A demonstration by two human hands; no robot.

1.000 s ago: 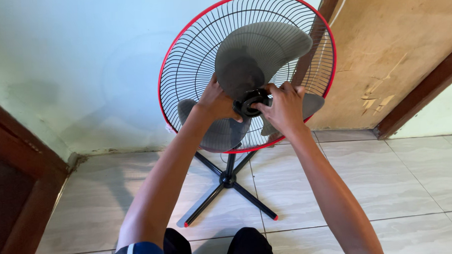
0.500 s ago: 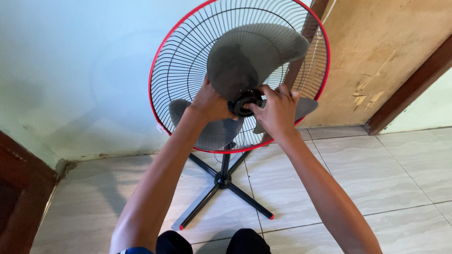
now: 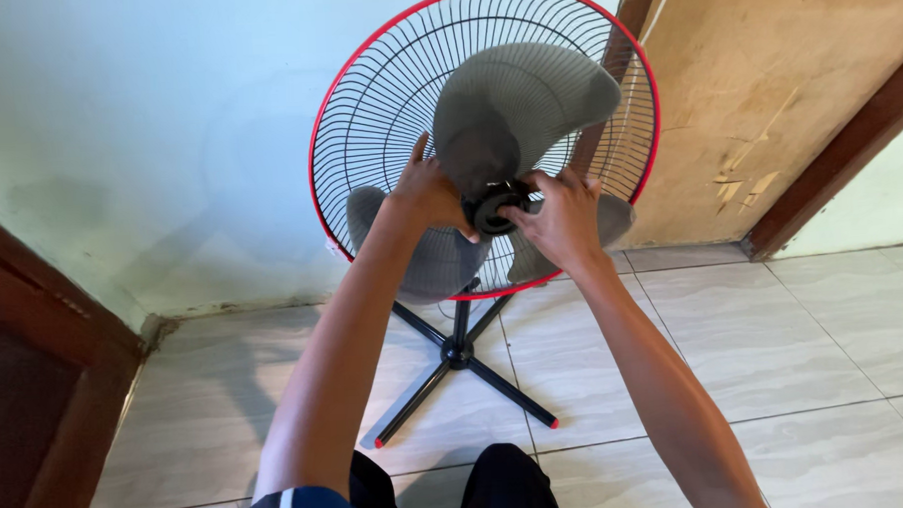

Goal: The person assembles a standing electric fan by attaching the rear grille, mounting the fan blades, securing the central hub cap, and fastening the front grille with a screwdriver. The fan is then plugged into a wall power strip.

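Right hand (image 3: 562,220) pinches the black hub cap (image 3: 494,206) at the fan's centre, fingers closed around it; left hand (image 3: 429,195) presses flat on a grey blade (image 3: 511,97), steadying it. Seemingly the cap is being turned; next needs a firm twist. The rear grille (image 3: 386,96) stands behind; fingertips hide the cap's thread.

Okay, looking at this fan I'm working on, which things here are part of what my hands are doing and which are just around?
In hand:
left hand on the grey fan blades
right hand at the black hub cap
red-rimmed rear wire guard
black cross stand holding the fan up

Just around:
wooden door
tiled floor
pale green wall
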